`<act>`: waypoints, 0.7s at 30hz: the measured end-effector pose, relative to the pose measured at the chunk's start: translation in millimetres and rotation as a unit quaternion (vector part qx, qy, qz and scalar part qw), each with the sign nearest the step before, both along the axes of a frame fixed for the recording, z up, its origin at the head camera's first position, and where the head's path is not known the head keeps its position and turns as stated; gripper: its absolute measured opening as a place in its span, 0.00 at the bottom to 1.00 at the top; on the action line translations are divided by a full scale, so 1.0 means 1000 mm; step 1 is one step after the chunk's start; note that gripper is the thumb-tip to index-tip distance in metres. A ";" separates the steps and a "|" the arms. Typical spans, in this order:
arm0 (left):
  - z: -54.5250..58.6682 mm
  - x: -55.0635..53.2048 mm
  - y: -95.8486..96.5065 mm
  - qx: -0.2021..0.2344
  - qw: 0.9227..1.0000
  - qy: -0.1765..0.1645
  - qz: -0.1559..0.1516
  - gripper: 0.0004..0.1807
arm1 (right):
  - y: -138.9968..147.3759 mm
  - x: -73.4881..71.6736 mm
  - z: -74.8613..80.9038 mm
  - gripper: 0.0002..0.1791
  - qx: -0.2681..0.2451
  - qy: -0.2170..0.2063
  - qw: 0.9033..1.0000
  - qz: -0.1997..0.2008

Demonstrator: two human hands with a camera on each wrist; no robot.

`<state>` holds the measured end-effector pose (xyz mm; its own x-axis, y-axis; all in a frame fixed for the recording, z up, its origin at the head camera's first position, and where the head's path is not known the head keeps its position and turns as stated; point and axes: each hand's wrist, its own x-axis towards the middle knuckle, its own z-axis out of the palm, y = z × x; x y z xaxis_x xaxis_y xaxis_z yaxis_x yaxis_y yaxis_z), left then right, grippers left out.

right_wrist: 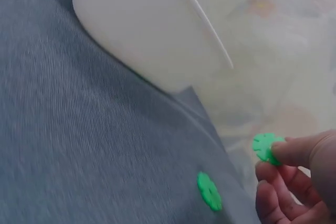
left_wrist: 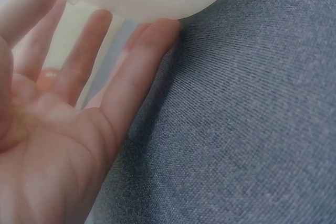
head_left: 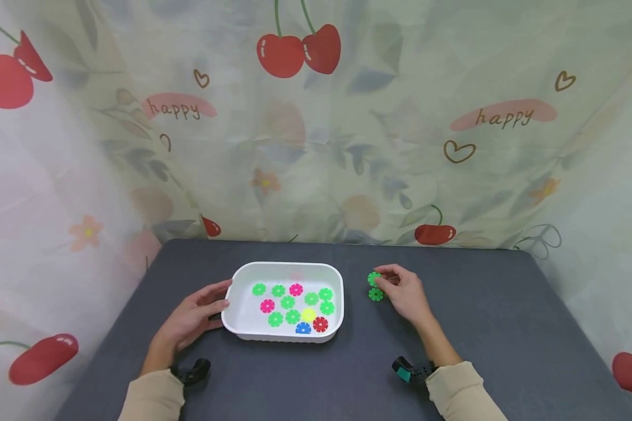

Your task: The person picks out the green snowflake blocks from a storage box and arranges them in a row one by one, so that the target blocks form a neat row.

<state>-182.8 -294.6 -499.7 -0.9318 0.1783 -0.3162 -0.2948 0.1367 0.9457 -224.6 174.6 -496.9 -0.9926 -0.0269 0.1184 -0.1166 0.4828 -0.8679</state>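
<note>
A white plastic tray stands on the table and holds several notched, flower-shaped plastic discs, mostly green, with pink, yellow, red and blue ones. At its left end rests my left hand, fingers extended against the outer wall and thumb at the rim. In the left wrist view, the fingertips touch the wall's lower part. Right of the tray, my right hand pinches a green notched disc between thumb and fingers. A second green disc lies just below it on the table, flat in the right wrist view.
Dark grey cloth covers the table. Behind and at both sides hangs a curtain printed with cherries, leaves and "happy". A black band is on the left wrist and another band on the right.
</note>
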 end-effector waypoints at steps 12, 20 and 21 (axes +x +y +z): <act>0.000 0.000 0.001 -0.001 1.000 0.001 -0.001 0.40 | 0.026 0.001 -0.003 0.11 0.113 -0.019 0.993 0.001; -0.001 0.000 0.000 -0.001 1.000 0.000 0.000 0.40 | 0.031 0.001 -0.003 0.10 0.147 -0.020 0.989 0.018; -0.001 0.000 0.000 -0.001 1.000 0.000 0.001 0.40 | 0.031 0.001 -0.003 0.10 0.150 -0.020 0.988 0.021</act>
